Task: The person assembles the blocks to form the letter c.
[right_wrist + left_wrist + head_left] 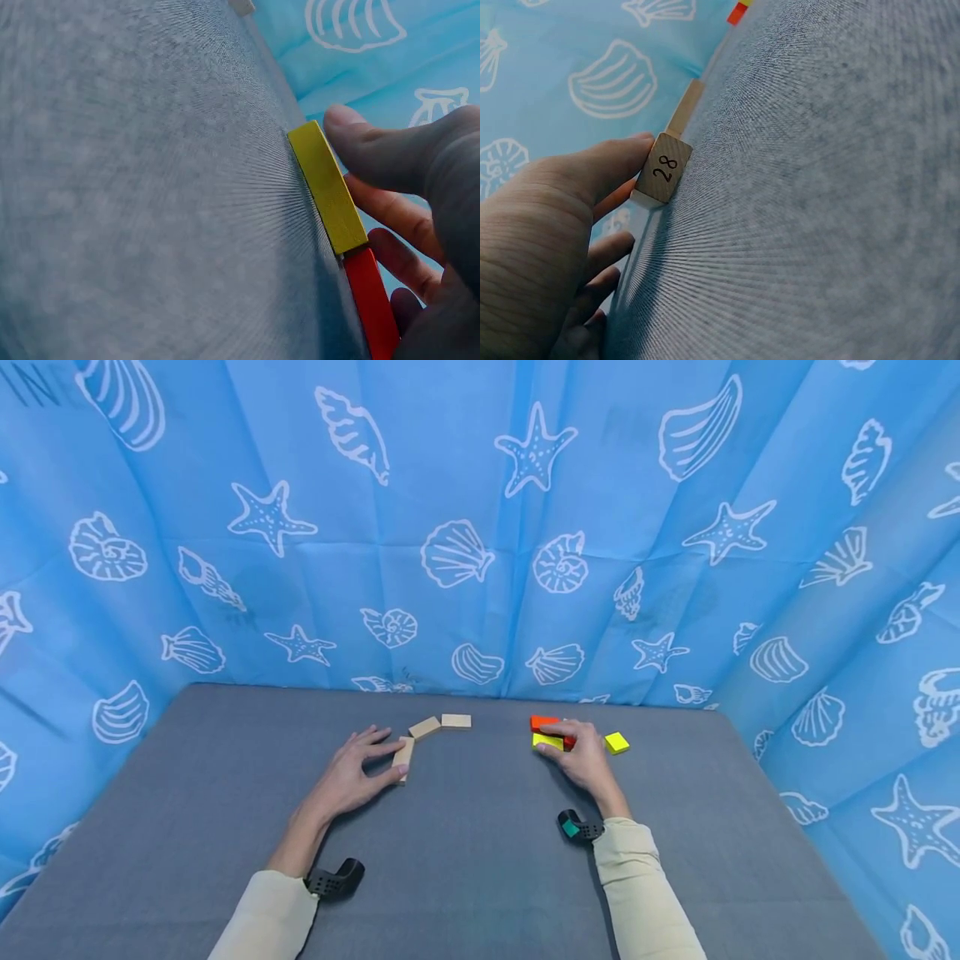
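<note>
My left hand [352, 777] bends over a plain wooden block [402, 758], thumb and index finger at it. The left wrist view shows the number 28 on the block's end [663, 169], with the thumb tip against its upper edge. On the right, my right hand [585, 758] arches over a yellow block [549, 742]. In the right wrist view, a thin gap separates the thumb from the yellow block [328, 187], and the fingers lie behind. A red block [373, 304] adjoins its end. An orange-red block [543, 722] sits just behind the yellow one.
Two more wooden blocks [425, 727] [456, 721] continue in a curved row from the left hand's block. Beyond the right hand lies another yellow block [617, 742]. A blue curtain [480, 610] with shell prints hangs along the back edge of the grey tabletop [465, 843].
</note>
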Demonstrator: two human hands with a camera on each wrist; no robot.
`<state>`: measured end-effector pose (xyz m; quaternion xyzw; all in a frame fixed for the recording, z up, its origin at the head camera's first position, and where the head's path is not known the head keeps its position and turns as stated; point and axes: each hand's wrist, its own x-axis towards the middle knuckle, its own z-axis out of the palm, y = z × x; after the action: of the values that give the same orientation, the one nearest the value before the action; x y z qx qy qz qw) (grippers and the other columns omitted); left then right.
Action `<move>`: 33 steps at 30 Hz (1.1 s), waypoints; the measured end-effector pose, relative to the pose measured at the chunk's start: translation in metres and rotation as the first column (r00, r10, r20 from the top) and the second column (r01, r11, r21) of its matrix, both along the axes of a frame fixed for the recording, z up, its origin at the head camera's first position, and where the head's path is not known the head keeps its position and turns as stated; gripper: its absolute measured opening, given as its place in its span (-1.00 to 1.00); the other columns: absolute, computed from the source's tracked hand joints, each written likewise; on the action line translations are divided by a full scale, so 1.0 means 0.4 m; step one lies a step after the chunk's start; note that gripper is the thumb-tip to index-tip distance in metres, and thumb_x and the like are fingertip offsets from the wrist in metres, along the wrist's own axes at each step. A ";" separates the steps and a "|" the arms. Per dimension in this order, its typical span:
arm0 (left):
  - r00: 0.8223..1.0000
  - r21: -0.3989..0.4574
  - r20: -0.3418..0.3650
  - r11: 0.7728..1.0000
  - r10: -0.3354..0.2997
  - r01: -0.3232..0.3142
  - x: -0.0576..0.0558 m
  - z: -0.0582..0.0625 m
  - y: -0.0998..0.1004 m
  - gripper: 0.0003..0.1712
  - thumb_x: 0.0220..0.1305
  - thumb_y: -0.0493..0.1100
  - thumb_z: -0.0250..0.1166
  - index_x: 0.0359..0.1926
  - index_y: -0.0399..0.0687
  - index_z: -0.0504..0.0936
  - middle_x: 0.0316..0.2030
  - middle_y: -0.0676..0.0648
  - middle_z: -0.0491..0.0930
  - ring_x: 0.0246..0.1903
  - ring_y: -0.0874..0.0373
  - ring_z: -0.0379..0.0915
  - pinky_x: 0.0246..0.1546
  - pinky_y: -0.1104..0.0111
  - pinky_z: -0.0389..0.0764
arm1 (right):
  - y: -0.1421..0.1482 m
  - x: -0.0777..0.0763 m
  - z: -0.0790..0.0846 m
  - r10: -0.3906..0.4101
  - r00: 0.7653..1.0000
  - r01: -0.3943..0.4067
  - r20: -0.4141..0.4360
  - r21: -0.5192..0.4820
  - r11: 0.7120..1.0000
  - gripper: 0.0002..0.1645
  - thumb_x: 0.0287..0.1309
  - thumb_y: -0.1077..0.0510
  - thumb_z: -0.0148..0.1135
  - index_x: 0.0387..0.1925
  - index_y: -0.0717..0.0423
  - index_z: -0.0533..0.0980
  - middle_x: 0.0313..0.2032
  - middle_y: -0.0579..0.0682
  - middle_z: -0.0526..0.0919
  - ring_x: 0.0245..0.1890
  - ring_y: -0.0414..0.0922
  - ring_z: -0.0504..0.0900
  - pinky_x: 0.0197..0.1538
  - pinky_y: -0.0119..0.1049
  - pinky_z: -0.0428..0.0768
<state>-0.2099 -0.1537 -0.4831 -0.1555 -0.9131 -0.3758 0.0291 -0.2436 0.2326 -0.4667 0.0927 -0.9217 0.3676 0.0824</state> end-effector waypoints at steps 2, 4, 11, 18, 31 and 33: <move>1.000 -0.004 0.003 1.000 0.004 -0.004 -0.001 0.000 -0.001 -0.36 0.27 0.17 0.42 0.30 0.03 0.62 0.40 -0.25 0.38 0.50 -0.24 0.03 0.48 -0.21 -0.10 | 0.000 -0.001 -0.003 -0.002 1.000 0.002 0.007 0.011 1.000 -0.52 0.08 0.20 0.56 0.07 0.21 0.69 0.16 0.29 0.62 0.29 0.28 0.42 0.38 0.27 0.19; 1.000 -0.003 0.003 1.000 0.003 -0.003 -0.001 0.000 -0.001 -0.36 0.27 0.18 0.41 0.30 0.03 0.62 0.40 -0.25 0.38 0.50 -0.23 0.04 0.48 -0.20 -0.10 | -0.001 -0.001 -0.005 -0.009 1.000 0.009 0.013 0.026 1.000 -0.53 0.09 0.19 0.55 0.07 0.21 0.69 0.17 0.29 0.61 0.30 0.28 0.39 0.37 0.31 0.12; 1.000 0.001 -0.016 1.000 -0.007 0.007 -0.003 -0.003 -0.002 -0.38 0.28 0.17 0.41 0.28 0.02 0.64 0.39 -0.26 0.39 0.49 -0.25 0.06 0.49 -0.18 -0.10 | -0.013 0.002 -0.002 -0.038 0.999 0.036 0.027 0.084 0.996 -0.57 0.13 0.15 0.53 0.04 0.19 0.71 0.22 0.29 0.58 0.31 0.24 0.33 0.27 0.34 0.08; 1.000 0.001 -0.017 1.000 -0.009 0.009 -0.004 -0.003 -0.001 -0.37 0.28 0.18 0.41 0.28 0.02 0.64 0.39 -0.26 0.40 0.49 -0.25 0.06 0.49 -0.19 -0.10 | -0.042 0.004 0.006 -0.007 1.000 0.009 -0.018 0.152 0.988 -0.58 0.11 0.10 0.54 0.00 0.17 0.73 0.07 0.19 0.69 0.19 0.20 0.40 0.19 0.26 0.19; 1.000 -0.003 -0.016 1.000 -0.011 0.011 -0.003 -0.002 -0.002 -0.38 0.28 0.17 0.41 0.28 0.02 0.63 0.39 -0.26 0.39 0.49 -0.24 0.06 0.49 -0.19 -0.12 | -0.100 0.014 -0.013 0.042 0.999 -0.041 -0.026 0.024 0.999 -0.61 0.16 0.22 0.49 0.05 0.20 0.70 -0.04 0.15 0.69 -0.07 0.05 0.58 0.03 0.01 0.53; 1.000 -0.001 -0.017 1.000 -0.013 0.013 -0.002 -0.001 -0.003 -0.38 0.28 0.17 0.41 0.28 0.02 0.63 0.39 -0.26 0.39 0.49 -0.25 0.06 0.49 -0.19 -0.12 | -0.107 0.017 -0.015 0.045 0.999 -0.045 -0.020 0.007 0.999 -0.60 0.18 0.23 0.48 0.07 0.19 0.69 -0.01 0.15 0.68 -0.09 0.04 0.57 -0.06 -0.05 0.57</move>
<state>-0.2107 -0.1549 -0.4837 -0.1646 -0.9119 -0.3743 0.0344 -0.2369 0.1897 -0.4726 0.1173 -0.9198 0.3652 0.0829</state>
